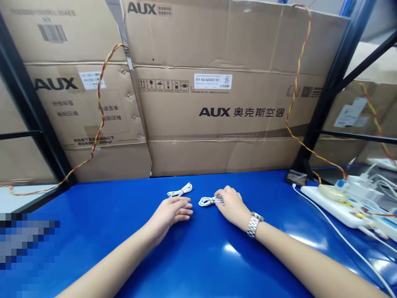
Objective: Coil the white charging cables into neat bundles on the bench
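Observation:
Two bundled white cables lie on the blue tabletop (130,231). The left cable bundle (180,191), tied with a dark band, rests just beyond my left hand (175,213). That hand holds nothing, its fingers stretched out toward the right. My right hand (231,205), with a metal watch (254,224) on the wrist, has its fingertips closed over the right end of the other cable bundle (208,201). This bundle's left loops and its dark band show; its right end is partly hidden under my fingers.
Cardboard boxes (217,155) form a wall behind the table. A white power strip (322,205) with plugs and a trailing white cable (338,238) lies at the right. Twisted red-yellow wires (99,103) hang at both sides, near black rack posts (322,91).

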`<state>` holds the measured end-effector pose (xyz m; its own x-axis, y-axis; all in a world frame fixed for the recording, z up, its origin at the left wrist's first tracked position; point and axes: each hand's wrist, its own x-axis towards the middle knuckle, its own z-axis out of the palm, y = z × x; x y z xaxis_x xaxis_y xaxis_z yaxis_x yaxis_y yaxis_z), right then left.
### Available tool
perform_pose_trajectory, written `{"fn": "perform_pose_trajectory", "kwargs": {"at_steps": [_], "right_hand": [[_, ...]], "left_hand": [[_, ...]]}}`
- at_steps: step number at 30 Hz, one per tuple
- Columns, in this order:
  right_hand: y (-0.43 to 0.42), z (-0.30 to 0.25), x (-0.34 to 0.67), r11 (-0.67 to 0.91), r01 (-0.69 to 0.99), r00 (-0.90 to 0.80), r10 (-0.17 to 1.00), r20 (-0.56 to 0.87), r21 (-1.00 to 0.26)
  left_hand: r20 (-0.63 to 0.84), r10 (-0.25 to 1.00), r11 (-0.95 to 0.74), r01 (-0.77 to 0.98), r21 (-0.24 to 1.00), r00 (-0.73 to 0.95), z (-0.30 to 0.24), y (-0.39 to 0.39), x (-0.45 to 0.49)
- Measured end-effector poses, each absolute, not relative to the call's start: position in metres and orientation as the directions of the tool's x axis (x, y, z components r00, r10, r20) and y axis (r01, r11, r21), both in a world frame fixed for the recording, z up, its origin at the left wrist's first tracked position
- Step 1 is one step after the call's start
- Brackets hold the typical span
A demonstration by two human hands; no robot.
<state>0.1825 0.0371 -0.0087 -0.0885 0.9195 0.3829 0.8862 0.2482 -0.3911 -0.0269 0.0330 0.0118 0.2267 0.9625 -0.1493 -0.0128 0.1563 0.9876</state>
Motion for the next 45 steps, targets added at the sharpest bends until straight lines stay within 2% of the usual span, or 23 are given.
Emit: {"fn": "perform_pose_trajectory", "kwargs": {"at_steps": [7, 14, 17, 21, 23, 26, 29, 32, 37, 45], "right_hand": [[0.02, 0.0, 0.168, 0.35, 0.834, -0.183, 0.905, 0.384, -0.426], [0.013, -0.001, 0.162, 0.45, 0.715, -0.268, 0.883, 0.384, -0.535], [0.013, -0.001, 0.161, 0.486, 0.637, -0.295, 0.871, 0.392, -0.599], [0.014, -0.002, 0.159, 0.421, 0.535, -0.284, 0.906, 0.313, -0.733], [0.017, -0.003, 0.16, 0.344, 0.467, -0.291, 0.93, 0.226, -0.814], [0.019, -0.002, 0.161, 0.279, 0.384, -0.285, 0.942, 0.174, -0.88], [0.016, 0.0, 0.161, 0.345, 0.436, -0.203, 0.938, 0.282, -0.831], [0.009, 0.003, 0.159, 0.429, 0.519, -0.209, 0.902, 0.377, -0.739], [0.005, 0.005, 0.157, 0.466, 0.597, -0.27, 0.883, 0.384, -0.653], [0.004, 0.004, 0.157, 0.478, 0.63, -0.263, 0.873, 0.411, -0.612]], "left_hand": [[0.013, 0.981, -0.06, 0.244, 0.968, 0.192, -0.002, 0.028, -0.02], [0.011, 0.961, -0.112, 0.351, 0.93, 0.276, -0.005, 0.026, -0.021], [0.051, 0.965, -0.174, 0.483, 0.858, 0.258, -0.003, 0.023, -0.021], [0.25, 0.933, -0.361, 0.654, 0.665, 0.261, 0.001, 0.017, -0.023], [0.31, 0.898, -0.439, 0.682, 0.585, 0.312, 0.004, 0.014, -0.023], [0.32, 0.884, -0.467, 0.686, 0.558, 0.341, 0.007, 0.01, -0.023], [0.327, 0.885, -0.464, 0.681, 0.567, 0.33, 0.009, 0.008, -0.022], [0.328, 0.892, -0.45, 0.676, 0.583, 0.311, 0.009, 0.007, -0.022], [0.292, 0.904, -0.428, 0.659, 0.618, 0.313, 0.007, 0.008, -0.021], [0.338, 0.876, -0.482, 0.652, 0.586, 0.344, 0.007, 0.008, -0.021]]}}
